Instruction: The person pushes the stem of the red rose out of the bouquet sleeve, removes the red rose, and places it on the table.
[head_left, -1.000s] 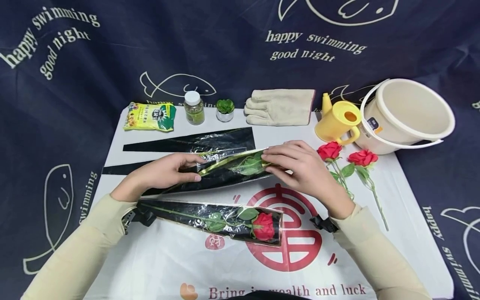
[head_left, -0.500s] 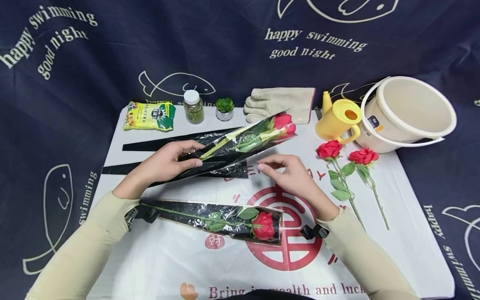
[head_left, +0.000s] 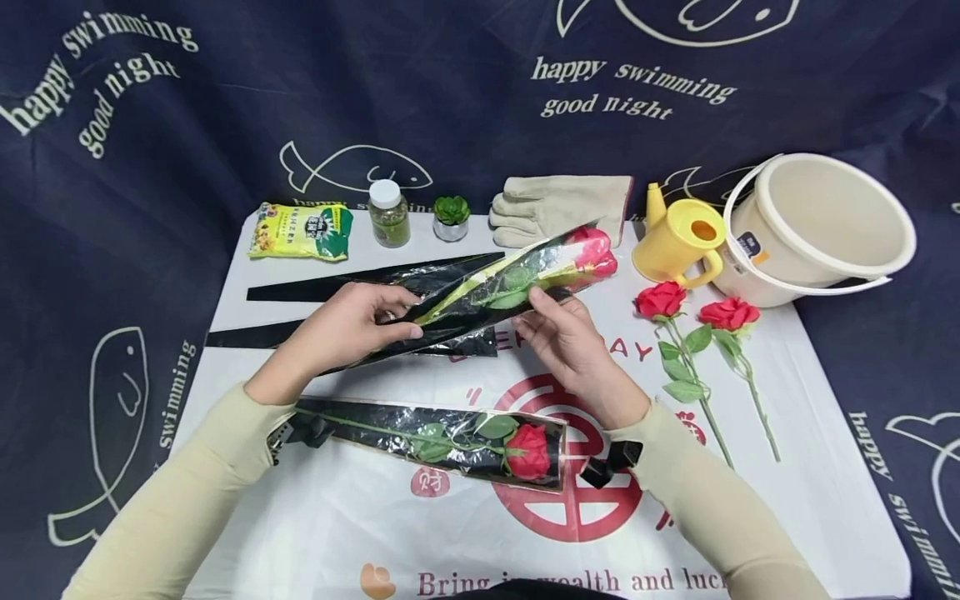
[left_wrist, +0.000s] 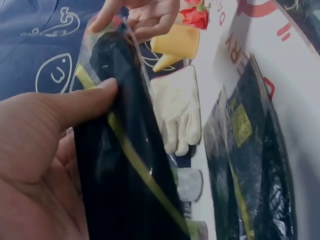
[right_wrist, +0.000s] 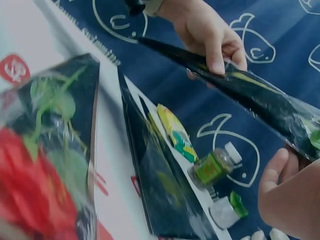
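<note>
A red rose in a black and clear flower sleeve (head_left: 487, 292) is held tilted above the table, its bloom up to the right. My left hand (head_left: 360, 321) grips the sleeve's narrower part, thumb (left_wrist: 90, 102) across the front. At the lower edge near the bloom, my right hand (head_left: 566, 342) holds the sleeve, thumb on the front and fingers below. Nearer me lies another wrapped red rose (head_left: 527, 452), its bloom also to the right. Flat black sleeves (head_left: 277, 287) lie behind and below the held one.
Two loose red roses (head_left: 660, 300) lie at the right, by a yellow watering can (head_left: 675, 242) and a cream bucket (head_left: 780, 242). Along the back are a yellow packet (head_left: 300, 232), a jar (head_left: 388, 221), a small potted succulent (head_left: 451, 218) and a work glove (head_left: 555, 204).
The right hand let go of the sleeve's bloom end, drew back, then took hold along its lower edge. The sleeve has tilted up, its bloom rising; the left hand keeps its grip.
</note>
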